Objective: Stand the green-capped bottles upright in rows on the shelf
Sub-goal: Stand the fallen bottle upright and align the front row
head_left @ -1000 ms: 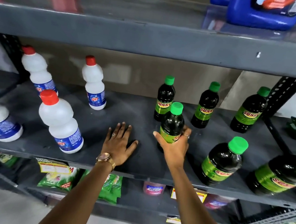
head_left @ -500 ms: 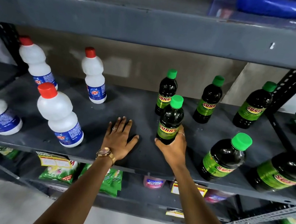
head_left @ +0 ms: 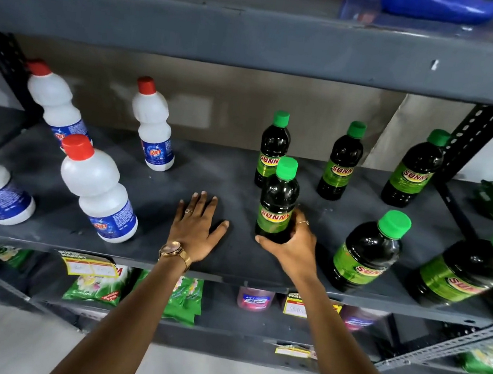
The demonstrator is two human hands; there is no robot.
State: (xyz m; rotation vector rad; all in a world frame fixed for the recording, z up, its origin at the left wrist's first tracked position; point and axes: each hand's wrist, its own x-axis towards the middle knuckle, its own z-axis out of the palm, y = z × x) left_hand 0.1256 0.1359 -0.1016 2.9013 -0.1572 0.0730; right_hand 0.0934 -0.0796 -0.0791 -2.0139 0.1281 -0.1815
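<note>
At centre frame a green-capped bottle (head_left: 278,200) is gripped low by the closed right hand (head_left: 292,244) (left hand (head_left: 196,227) lies flat, empty, on the shelf (head_left: 142,254)), and the back-row bottle (head_left: 273,146) just behind could be toppled if pushed.

"SUNNY" is printed in red on a yellow band across the green label of the held bottle (head_left: 277,203); the same brand is read, whole or in part, on the other green-capped bottles (head_left: 340,164). "Rin" is shown on the blue labels of the white bottles (head_left: 154,130). The yellow price tags (head_left: 89,266) on the lower shelf are too blurred to be read.
</note>
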